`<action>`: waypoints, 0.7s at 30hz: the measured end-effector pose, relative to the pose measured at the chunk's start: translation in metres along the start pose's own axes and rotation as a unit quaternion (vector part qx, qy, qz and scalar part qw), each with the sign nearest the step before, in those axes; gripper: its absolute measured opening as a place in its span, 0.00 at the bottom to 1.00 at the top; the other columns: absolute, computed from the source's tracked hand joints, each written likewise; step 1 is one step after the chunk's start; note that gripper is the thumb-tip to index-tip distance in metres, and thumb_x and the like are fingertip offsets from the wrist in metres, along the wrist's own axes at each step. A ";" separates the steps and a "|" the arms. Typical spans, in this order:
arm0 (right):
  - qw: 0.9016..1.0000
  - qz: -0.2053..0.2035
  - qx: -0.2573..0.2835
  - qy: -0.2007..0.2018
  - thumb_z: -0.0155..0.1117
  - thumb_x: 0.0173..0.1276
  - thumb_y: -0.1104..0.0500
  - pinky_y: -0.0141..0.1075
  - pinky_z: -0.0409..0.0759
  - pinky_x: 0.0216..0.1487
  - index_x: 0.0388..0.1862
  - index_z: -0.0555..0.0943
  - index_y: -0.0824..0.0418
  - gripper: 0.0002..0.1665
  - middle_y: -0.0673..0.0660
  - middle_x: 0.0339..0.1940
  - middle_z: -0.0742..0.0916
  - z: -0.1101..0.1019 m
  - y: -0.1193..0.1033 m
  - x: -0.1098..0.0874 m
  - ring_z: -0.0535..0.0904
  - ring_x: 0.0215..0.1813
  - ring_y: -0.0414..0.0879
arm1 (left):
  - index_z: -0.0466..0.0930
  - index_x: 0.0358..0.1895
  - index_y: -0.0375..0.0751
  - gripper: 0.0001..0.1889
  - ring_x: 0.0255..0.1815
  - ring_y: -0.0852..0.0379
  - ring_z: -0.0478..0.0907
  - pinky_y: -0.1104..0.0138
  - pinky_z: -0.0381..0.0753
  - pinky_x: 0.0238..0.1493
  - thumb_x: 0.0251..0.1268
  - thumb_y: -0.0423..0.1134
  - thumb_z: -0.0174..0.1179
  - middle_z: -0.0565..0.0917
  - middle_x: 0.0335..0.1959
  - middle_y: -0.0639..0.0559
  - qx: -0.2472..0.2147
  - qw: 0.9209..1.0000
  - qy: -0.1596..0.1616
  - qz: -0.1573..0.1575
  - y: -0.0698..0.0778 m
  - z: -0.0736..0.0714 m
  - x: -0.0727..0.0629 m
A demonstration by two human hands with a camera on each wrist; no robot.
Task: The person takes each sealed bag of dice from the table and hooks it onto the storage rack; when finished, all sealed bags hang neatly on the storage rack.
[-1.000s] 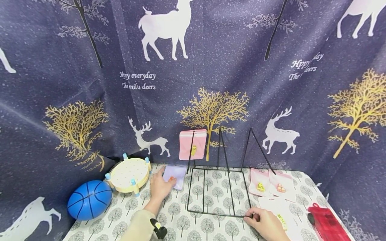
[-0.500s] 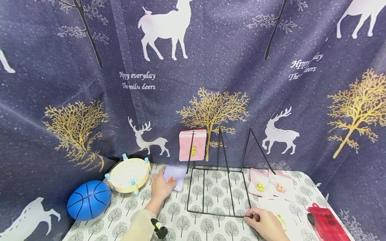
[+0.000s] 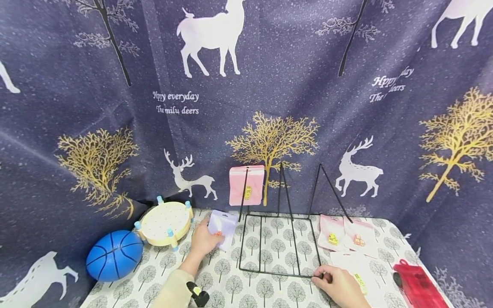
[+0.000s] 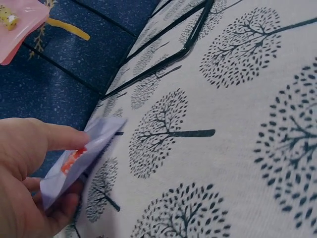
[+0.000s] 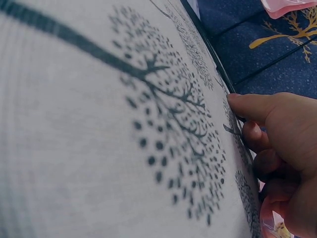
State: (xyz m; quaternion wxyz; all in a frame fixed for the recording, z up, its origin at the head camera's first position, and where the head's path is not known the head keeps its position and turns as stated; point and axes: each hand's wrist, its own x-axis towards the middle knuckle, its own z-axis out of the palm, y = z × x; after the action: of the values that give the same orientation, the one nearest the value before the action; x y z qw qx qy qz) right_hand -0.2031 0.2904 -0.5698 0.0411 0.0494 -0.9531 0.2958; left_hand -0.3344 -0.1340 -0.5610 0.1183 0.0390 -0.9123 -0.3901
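Note:
My left hand pinches a small purple pouch, thumb in front and fingers behind, as the left wrist view shows. A red piece shows on the pouch, partly covered by the thumb. The pouch is tilted, its hang-hole edge toward the back. At the front right corner of a black wire rack, my right hand pinches the frame between thumb and fingers. On the rack's left prong hangs a pink pouch with a yellow piece on it. The other prongs carry nothing.
Two pink pouches and a white packet lie right of the rack. Further right is a red plaid item. A cream round stand with blue-tipped legs and a blue basketball sit at left. A deer-print curtain hangs behind.
My left hand has taken hold of the purple pouch and raised it off flat, shifting slightly left and toward me. My right hand stays at the rack corner.

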 end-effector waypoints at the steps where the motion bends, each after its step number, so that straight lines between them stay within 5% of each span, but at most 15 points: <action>1: 1.000 0.002 -0.002 0.000 0.78 0.62 0.44 0.31 0.66 0.26 0.28 0.82 0.35 0.10 0.37 0.17 0.75 0.000 0.000 0.000 0.68 0.21 0.32 | 0.71 0.67 0.24 0.48 0.55 0.30 0.79 0.39 0.77 0.57 0.36 0.39 0.79 0.82 0.53 0.26 -0.001 1.000 -0.005 -0.003 0.000 -0.001 -0.001; 21: 1.000 0.012 0.001 -0.008 0.78 0.62 0.45 0.32 0.67 0.26 0.28 0.83 0.35 0.10 0.37 0.17 0.75 0.001 0.000 0.001 0.68 0.21 0.33 | 0.71 0.66 0.32 0.41 0.52 0.35 0.81 0.43 0.80 0.52 0.45 0.36 0.78 0.82 0.56 0.31 -0.046 0.996 -0.080 -0.014 -0.004 -0.031 -0.025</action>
State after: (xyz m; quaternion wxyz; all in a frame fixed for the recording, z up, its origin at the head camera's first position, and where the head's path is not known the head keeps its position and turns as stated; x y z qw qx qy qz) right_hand -0.2041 0.2896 -0.5699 0.0300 0.0399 -0.9538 0.2964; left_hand -0.3025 -0.1544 -0.5472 0.0414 0.0148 -0.8993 -0.4352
